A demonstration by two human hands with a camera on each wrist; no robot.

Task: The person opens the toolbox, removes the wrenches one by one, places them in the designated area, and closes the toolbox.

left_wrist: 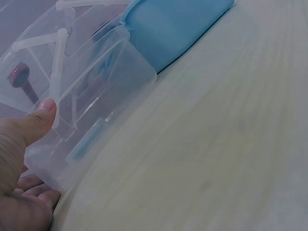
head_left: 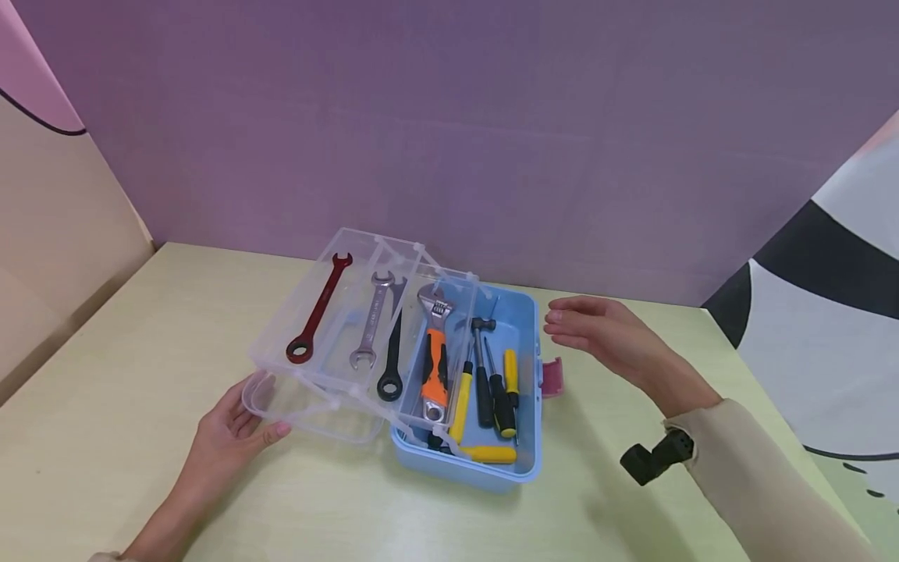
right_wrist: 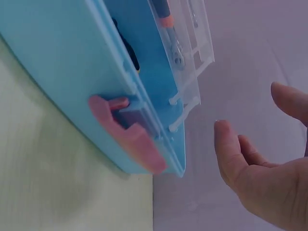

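Observation:
An open light blue toolbox (head_left: 525,343) stands on the table, its clear fold-out trays (head_left: 351,312) swung out to the left. They carry a red wrench (head_left: 318,311), a silver wrench (head_left: 372,321), a black wrench (head_left: 392,363) and an orange-handled adjustable wrench (head_left: 435,363). Yellow-and-black screwdrivers (head_left: 502,398) and a small hammer (head_left: 480,351) lie in the box. My left hand (head_left: 256,417) grips the lowest clear tray (left_wrist: 96,110), thumb (left_wrist: 41,115) on its rim, fingers beneath. My right hand (head_left: 583,328) hovers with straight fingers beside the box's right wall (right_wrist: 57,57), touching nothing.
A pink latch (head_left: 552,377) sticks out of the box's right side, just below my right hand. The pale yellow table (head_left: 140,351) ends at a purple wall behind. A black camera (head_left: 656,457) is strapped to my right wrist.

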